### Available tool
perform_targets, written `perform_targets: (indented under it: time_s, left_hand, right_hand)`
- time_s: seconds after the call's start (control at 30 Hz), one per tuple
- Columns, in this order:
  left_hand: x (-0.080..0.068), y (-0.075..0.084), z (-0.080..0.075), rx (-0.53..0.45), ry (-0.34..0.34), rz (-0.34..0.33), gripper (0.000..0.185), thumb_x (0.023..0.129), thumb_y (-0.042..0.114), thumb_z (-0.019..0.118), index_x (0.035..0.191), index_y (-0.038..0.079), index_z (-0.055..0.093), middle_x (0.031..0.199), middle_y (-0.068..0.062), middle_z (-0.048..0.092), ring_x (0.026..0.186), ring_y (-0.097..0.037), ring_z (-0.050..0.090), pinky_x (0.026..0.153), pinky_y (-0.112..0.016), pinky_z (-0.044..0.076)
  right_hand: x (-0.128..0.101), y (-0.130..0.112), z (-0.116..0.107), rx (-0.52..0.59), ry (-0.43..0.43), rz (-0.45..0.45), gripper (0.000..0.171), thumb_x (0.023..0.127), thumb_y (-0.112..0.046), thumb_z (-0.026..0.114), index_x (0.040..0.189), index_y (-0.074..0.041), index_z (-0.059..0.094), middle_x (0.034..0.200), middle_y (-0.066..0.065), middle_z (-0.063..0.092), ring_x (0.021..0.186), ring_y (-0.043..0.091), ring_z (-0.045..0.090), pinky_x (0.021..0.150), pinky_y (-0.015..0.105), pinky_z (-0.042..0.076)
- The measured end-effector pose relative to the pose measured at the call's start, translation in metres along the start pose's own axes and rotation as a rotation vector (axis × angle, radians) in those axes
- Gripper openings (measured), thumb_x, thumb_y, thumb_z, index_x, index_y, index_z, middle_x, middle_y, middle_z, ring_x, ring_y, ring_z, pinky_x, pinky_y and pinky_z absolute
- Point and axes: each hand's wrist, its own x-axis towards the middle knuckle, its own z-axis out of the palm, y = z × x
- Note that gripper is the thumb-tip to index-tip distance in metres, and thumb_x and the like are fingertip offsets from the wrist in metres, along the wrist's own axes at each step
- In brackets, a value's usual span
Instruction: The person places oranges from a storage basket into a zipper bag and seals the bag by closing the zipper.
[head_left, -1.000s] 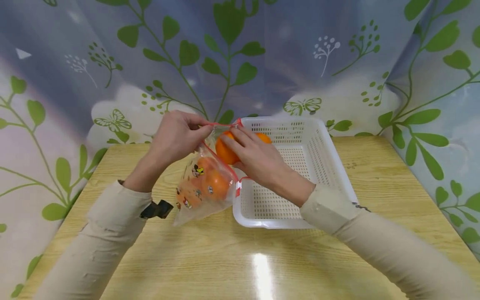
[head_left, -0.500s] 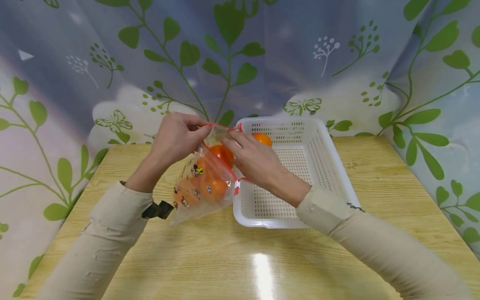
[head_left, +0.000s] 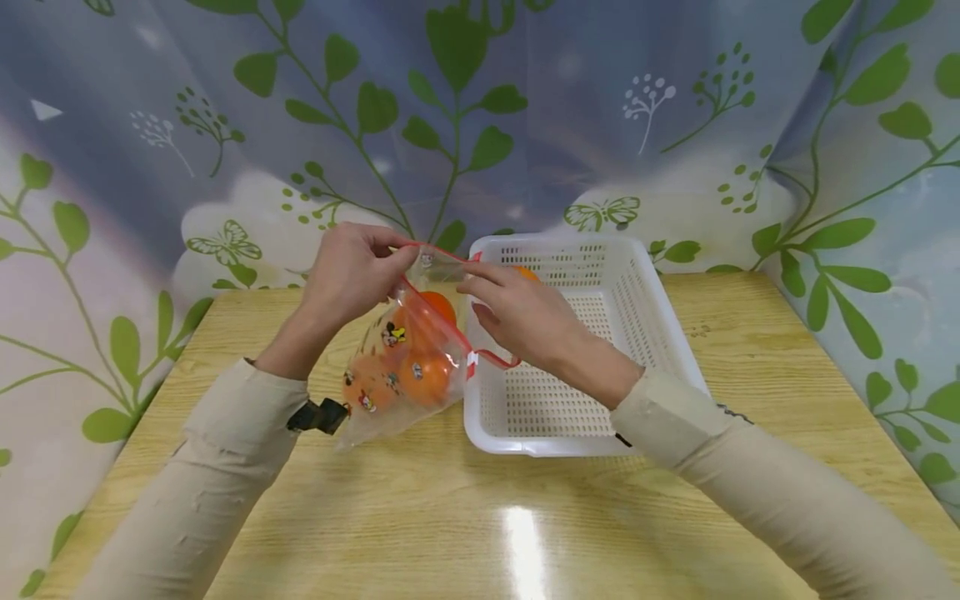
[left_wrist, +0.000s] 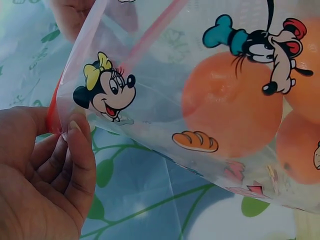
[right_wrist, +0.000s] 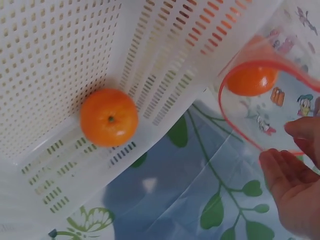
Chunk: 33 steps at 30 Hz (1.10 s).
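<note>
The left hand (head_left: pixel 349 267) pinched the bag (head_left: pixel 392 423) by its red rim (head_left: pixel 436 313), the right hand (head_left: pixel 528 313) hung loose and empty nearby, and a taut, wide rim seemed best for admitting oranges (right_wrist: pixel 109 118)

A pale wood-grain counter (head_left: pixel 390 525) spans the lower part of the head view, with a bright streak of reflected light (head_left: pixel 523 550) on its near side. Behind it and along both sides hangs a blue-and-white cloth (head_left: pixel 570 92), printed with green leafy stems (head_left: pixel 456 46), outlined butterflies (head_left: pixel 225 242) and white sprigs (head_left: pixel 647 100).
</note>
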Motion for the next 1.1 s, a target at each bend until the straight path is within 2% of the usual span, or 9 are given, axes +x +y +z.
perform_targets:
  time_s: [0.07,0.17,0.23,0.3,0.47,0.53,0.63,0.93,1.1]
  left_hand:
    - [0.002,0.0,0.001,0.001,0.008,-0.004,0.025,0.093,0.025,0.06,0.101,0.007,0.075,0.063,-0.004,0.065,0.054,-0.021,0.063,0.045,-0.029,0.044]
    - [0.003,-0.003,0.001,0.001,0.029,-0.004,0.025,0.093,0.025,0.06,0.101,0.007,0.075,0.062,-0.005,0.065,0.055,-0.025,0.063,0.043,-0.028,0.042]
    - [0.003,-0.004,0.001,0.0,0.047,-0.003,0.025,0.093,0.026,0.06,0.101,0.007,0.075,0.061,-0.005,0.065,0.055,-0.027,0.063,0.042,-0.027,0.041]
    - [0.003,-0.006,0.001,-0.013,0.058,0.001,0.025,0.093,0.025,0.06,0.102,0.007,0.075,0.061,-0.005,0.064,0.054,-0.028,0.062,0.042,-0.027,0.041]
    - [0.002,-0.009,0.004,-0.037,0.043,0.021,0.025,0.093,0.024,0.06,0.104,0.006,0.074,0.061,-0.005,0.064,0.051,-0.021,0.06,0.043,-0.028,0.043]
    - [0.001,-0.01,0.006,-0.037,0.032,0.032,0.026,0.094,0.025,0.06,0.104,0.006,0.074,0.061,-0.005,0.064,0.05,-0.019,0.06,0.043,-0.028,0.043]
    - [0.0,-0.01,0.009,-0.037,0.021,0.038,0.026,0.094,0.025,0.06,0.105,0.006,0.074,0.062,-0.004,0.065,0.05,-0.019,0.06,0.043,-0.028,0.043]
    - [0.001,-0.01,0.018,-0.082,0.008,0.037,0.024,0.093,0.025,0.06,0.102,0.008,0.074,0.059,-0.003,0.064,0.048,-0.022,0.06,0.04,-0.028,0.042]
    - [0.001,-0.012,0.023,-0.081,-0.001,0.053,0.023,0.093,0.026,0.06,0.101,0.01,0.075,0.054,-0.001,0.062,0.044,-0.022,0.056,0.037,-0.026,0.034]
  right_hand:
    - [-0.001,0.004,-0.002,0.004,0.035,-0.011,0.027,0.087,-0.003,0.065,0.113,-0.006,0.067,0.125,0.008,0.059,0.107,0.025,0.06,0.07,0.035,0.054]
    - [-0.001,0.009,-0.005,0.001,0.076,0.003,0.025,0.087,-0.005,0.066,0.112,-0.007,0.068,0.123,0.008,0.061,0.107,0.023,0.061,0.071,0.036,0.054]
    - [0.0,0.013,-0.008,0.006,0.086,0.043,0.025,0.088,-0.008,0.066,0.113,-0.008,0.068,0.124,0.007,0.06,0.108,0.023,0.06,0.067,0.037,0.054]
    - [0.002,0.021,-0.009,0.022,0.076,0.094,0.026,0.089,-0.01,0.065,0.114,-0.007,0.066,0.125,0.008,0.06,0.11,0.024,0.059,0.075,0.038,0.054]
    - [0.004,0.047,-0.009,0.098,-0.044,0.341,0.032,0.093,-0.015,0.059,0.124,-0.007,0.06,0.132,0.01,0.054,0.114,0.027,0.055,0.091,0.043,0.047]
    - [0.003,0.058,-0.008,0.123,-0.109,0.446,0.035,0.094,-0.018,0.056,0.128,-0.009,0.058,0.137,0.009,0.049,0.116,0.028,0.053,0.092,0.045,0.046]
    - [0.003,0.07,-0.004,0.154,-0.182,0.538,0.038,0.095,-0.021,0.055,0.131,-0.01,0.054,0.141,0.009,0.045,0.119,0.029,0.049,0.096,0.047,0.043]
    - [0.0,0.09,0.014,0.181,-0.345,0.591,0.045,0.096,-0.022,0.053,0.137,-0.005,0.048,0.142,0.016,0.043,0.129,0.033,0.04,0.104,0.049,0.033]
    - [-0.002,0.1,0.028,0.208,-0.438,0.589,0.052,0.094,-0.019,0.057,0.14,0.0,0.042,0.142,0.02,0.042,0.13,0.037,0.038,0.106,0.051,0.029]
